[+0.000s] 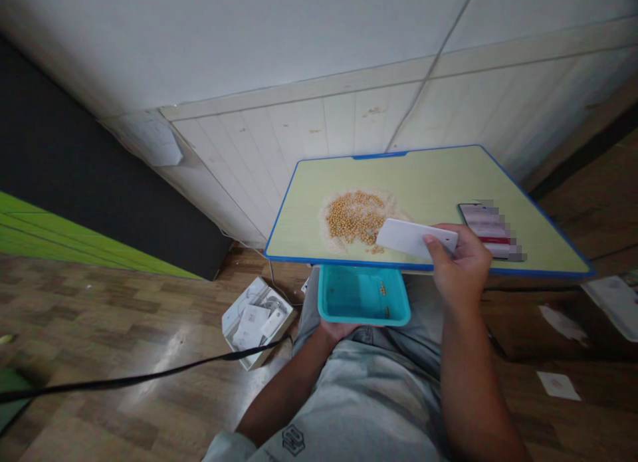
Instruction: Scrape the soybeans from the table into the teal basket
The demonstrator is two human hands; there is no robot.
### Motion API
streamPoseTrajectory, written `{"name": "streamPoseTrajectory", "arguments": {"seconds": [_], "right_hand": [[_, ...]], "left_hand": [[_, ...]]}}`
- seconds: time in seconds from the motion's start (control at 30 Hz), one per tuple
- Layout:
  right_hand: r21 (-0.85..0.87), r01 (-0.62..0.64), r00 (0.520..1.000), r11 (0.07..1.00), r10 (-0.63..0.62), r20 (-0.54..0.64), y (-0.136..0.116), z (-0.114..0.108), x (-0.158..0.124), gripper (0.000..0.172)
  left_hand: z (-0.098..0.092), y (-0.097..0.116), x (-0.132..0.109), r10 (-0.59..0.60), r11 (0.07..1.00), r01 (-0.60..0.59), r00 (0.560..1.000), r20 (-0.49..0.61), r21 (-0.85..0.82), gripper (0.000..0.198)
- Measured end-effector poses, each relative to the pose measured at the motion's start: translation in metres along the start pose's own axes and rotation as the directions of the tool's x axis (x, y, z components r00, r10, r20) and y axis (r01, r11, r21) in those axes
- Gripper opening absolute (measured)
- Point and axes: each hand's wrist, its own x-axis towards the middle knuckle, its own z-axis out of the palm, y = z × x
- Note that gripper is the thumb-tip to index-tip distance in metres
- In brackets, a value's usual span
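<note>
A pile of round yellow beans (353,216), like soybeans, lies on the folding table (428,176) amid pale grains that look like rice. My right hand (461,259) grips a flat white plastic piece (411,238), with the thumb on top; its far end touches the pile's right edge. Below the table's front edge, my left hand (339,330) holds a teal plastic tub (363,321) from beneath. Most of that hand's fingers are hidden under the tub. A few beans sit inside the tub, toward its right side.
A phone (491,231) lies on the table, right of my right hand. On the wooden floor at left is an open white box (259,322) with papers and a cable. A black strap (149,380) crosses at lower left. The white wall (299,50) stands behind the table.
</note>
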Motion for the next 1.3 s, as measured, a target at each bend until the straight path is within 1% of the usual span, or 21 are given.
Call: {"name": "streamPoseTrajectory", "arguments": {"seconds": [0.03, 0.1, 0.2, 0.3, 0.37, 0.53, 0.67, 0.8, 1.0, 1.13, 1.3], "right_hand": [[-0.003, 0.000, 1.000, 1.000, 0.000, -0.005, 0.000, 0.000, 0.000, 0.022], [-0.004, -0.003, 1.000, 1.000, 0.003, -0.004, 0.001, 0.001, 0.000, 0.022], [-0.005, -0.003, 1.000, 1.000, 0.003, 0.004, 0.002, 0.001, 0.001, 0.023], [-0.004, 0.006, 1.000, 1.000, -0.006, 0.000, 0.001, 0.001, 0.001, 0.023], [-0.007, 0.011, 1.000, 1.000, -0.011, 0.000, 0.000, 0.001, 0.000, 0.022], [-0.006, 0.011, 1.000, 1.000, -0.011, 0.010, 0.000, 0.003, 0.000, 0.022], [-0.001, -0.008, 1.000, 1.000, 0.008, 0.022, 0.001, 0.003, 0.000, 0.022], [-0.012, -0.010, 1.000, 1.000, 0.011, 0.021, 0.001, 0.001, 0.001, 0.022], [-0.008, -0.003, 1.000, 1.000, 0.003, 0.011, 0.006, 0.000, 0.002, 0.021], [-0.001, -0.014, 1.000, 1.000, 0.014, 0.028, 0.006, -0.001, 0.002, 0.021], [0.024, -0.044, 0.999, 0.999, 0.044, 0.010, 0.004, -0.002, 0.002, 0.022]], "left_hand": [[-0.004, 0.000, -0.001, -0.015, 1.000, 0.015, 0.999, -0.039, -0.013, 0.087], [-0.008, 0.000, -0.002, -0.025, 1.000, 0.023, 0.997, -0.073, -0.020, 0.087], [-0.005, 0.001, -0.004, -0.019, 1.000, 0.017, 0.996, -0.091, -0.015, 0.084], [0.000, 0.001, -0.006, -0.032, 0.999, 0.031, 0.994, -0.105, -0.008, 0.094], [-0.001, 0.001, -0.007, -0.039, 0.999, 0.038, 0.994, -0.100, -0.013, 0.094], [-0.011, -0.001, -0.005, -0.028, 0.998, 0.025, 0.997, -0.067, -0.053, 0.082], [-0.014, 0.000, -0.003, -0.034, 0.997, 0.031, 0.998, -0.048, -0.068, 0.084], [-0.014, 0.001, -0.004, -0.035, 0.996, 0.030, 0.997, -0.062, -0.083, 0.091], [-0.019, -0.002, -0.002, -0.035, 0.996, 0.030, 0.998, -0.059, -0.079, 0.084], [-0.019, -0.003, -0.001, -0.021, 0.999, 0.019, 0.999, -0.043, -0.041, 0.084], [-0.022, -0.003, -0.002, -0.026, 0.999, 0.025, 0.999, -0.028, -0.030, 0.082]]}}
